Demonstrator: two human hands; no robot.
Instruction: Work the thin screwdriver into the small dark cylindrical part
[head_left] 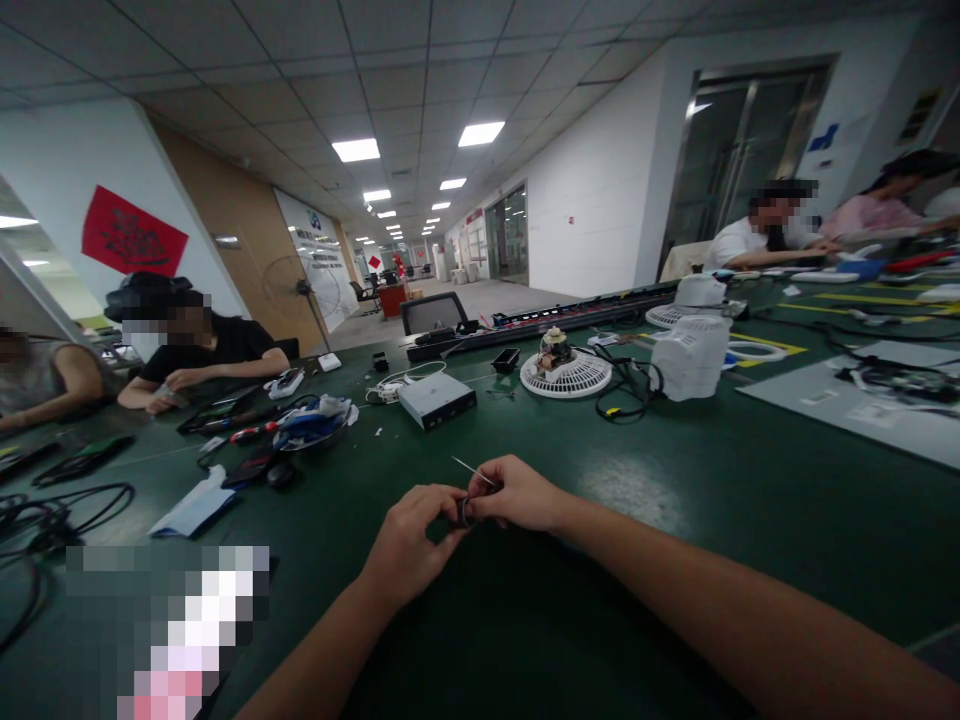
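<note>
Above the green table, my left hand [416,535] is closed, pinching a small dark round part [466,513] with a paler curved edge between thumb and fingers. My right hand [521,490] meets it from the right, its fingertips pressed together against the same part. A thin, light, rod-like piece [469,468] sticks out to the upper left from my right fingers. Whether it is a wire or a tool tip cannot be made out. The fingers hide much of the round part.
Beyond my hands lie a silver disc drive [437,402], a white fan grille [567,376] carrying a motor, a black cable [626,400] and a white housing [690,358]. Blue cloth [311,422], a light blue sheet [193,505] and cables lie left. A grey board [795,385] lies right. People sit on both sides.
</note>
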